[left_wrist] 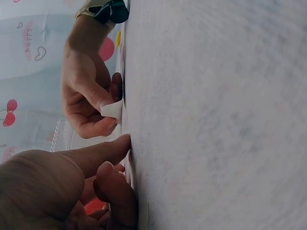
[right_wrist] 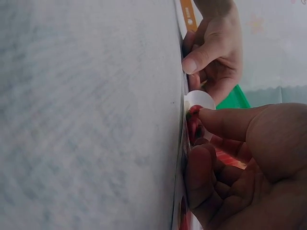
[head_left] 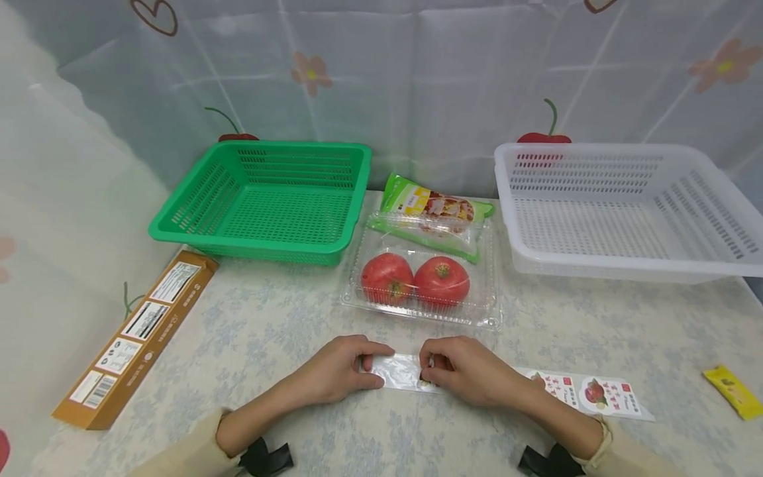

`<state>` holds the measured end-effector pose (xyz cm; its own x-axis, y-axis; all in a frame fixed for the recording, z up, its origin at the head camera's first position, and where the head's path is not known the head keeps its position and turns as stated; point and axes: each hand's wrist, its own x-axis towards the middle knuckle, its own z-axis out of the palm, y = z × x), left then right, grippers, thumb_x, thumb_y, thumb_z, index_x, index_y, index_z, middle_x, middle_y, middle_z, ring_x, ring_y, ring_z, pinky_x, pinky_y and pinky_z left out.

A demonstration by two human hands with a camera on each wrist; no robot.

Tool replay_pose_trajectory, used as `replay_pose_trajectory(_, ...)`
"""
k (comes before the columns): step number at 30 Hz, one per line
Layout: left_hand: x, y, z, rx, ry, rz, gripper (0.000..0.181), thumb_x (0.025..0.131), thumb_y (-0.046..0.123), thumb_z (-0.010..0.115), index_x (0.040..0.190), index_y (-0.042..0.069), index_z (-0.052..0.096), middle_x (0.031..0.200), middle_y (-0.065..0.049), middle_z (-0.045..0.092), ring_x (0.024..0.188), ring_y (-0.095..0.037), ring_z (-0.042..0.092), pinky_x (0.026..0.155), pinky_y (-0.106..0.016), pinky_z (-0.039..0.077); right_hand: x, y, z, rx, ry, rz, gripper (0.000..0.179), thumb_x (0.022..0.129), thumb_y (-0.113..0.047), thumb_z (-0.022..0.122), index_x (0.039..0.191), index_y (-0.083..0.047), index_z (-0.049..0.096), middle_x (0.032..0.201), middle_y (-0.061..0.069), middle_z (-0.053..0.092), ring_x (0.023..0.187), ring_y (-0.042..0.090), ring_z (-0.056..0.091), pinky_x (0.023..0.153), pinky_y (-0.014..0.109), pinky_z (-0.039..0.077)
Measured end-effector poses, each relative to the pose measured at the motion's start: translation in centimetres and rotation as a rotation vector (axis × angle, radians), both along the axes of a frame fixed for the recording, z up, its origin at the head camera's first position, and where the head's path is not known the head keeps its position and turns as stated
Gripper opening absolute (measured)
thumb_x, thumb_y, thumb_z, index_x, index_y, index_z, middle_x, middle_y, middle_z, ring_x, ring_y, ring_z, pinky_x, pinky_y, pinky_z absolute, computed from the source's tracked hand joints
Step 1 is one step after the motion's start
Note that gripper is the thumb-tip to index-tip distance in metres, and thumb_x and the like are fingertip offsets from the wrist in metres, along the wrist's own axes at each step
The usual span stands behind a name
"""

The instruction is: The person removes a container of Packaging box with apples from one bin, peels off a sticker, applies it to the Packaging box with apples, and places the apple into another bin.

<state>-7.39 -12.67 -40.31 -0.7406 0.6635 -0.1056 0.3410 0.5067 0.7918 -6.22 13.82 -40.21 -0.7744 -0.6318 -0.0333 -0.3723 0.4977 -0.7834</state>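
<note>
A strip of fruit stickers (head_left: 616, 397) lies on the table, its left stretch bare, glossy backing (head_left: 398, 372). My left hand (head_left: 334, 371) presses this backing near its left end, thumb and index finger spread across it. Between thumb and fingers my right hand (head_left: 467, 371) pinches a sticker (right_wrist: 200, 99), whose rounded white edge lifts off the strip in the right wrist view. Red print shows on the sticker beside the thumb. Part of the strip is hidden under the right hand and forearm. Just beyond the hands, two red apples (head_left: 442, 281) sit inside a clear plastic clamshell box (head_left: 485, 291).
Behind the box lies a green food packet (head_left: 390, 192). A green basket (head_left: 274, 250) stands at the back left, a white basket (head_left: 596, 265) at the back right. On the left is a long brown carton (head_left: 140, 341); a small yellow packet (head_left: 734, 392) lies far right.
</note>
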Motion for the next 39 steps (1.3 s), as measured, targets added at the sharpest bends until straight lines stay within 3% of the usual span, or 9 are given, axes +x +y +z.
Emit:
replay_pose_trajectory(10,0.1,0.2,-0.1,-0.046,-0.018,0.009,0.04,0.085,0.011,0.079,0.123,0.009,0.069,0.074,0.01,0.049,0.063,-0.002,0.041,0.06,-0.021,0.04,1.0,0.8,0.3,-0.043,-0.006,-0.031,0.017,0.09,-0.006,0.068,0.088,-0.022,0.064,0.068,-0.013,0.05,0.063,0.003,0.047,0.058,0.022,0.043)
replay_pose_trajectory(26,0.1,0.2,0.0,-0.055,-0.019,0.016,0.041,0.084,0.011,0.08,0.123,0.008,0.069,0.073,0.01,0.049,0.065,-0.002,0.042,0.061,-0.022,0.041,2.3,2.8,2.3,-0.021,0.164,-0.045,0.02,0.089,-0.009,0.072,0.087,-0.027,0.064,0.074,-0.018,0.05,0.066,0.0,0.047,0.058,0.021,0.044)
replay_pose_trajectory(39,0.2,0.1,0.1,-0.075,0.009,0.002,0.042,0.084,0.012,0.08,0.124,0.009,0.068,0.075,0.01,0.049,0.066,-0.002,0.042,0.063,-0.023,0.041,2.6,5.2,3.5,-0.088,0.192,-0.083,0.023,0.09,-0.005,0.071,0.092,-0.027,0.066,0.077,-0.015,0.056,0.06,0.0,0.049,0.052,0.021,0.045)
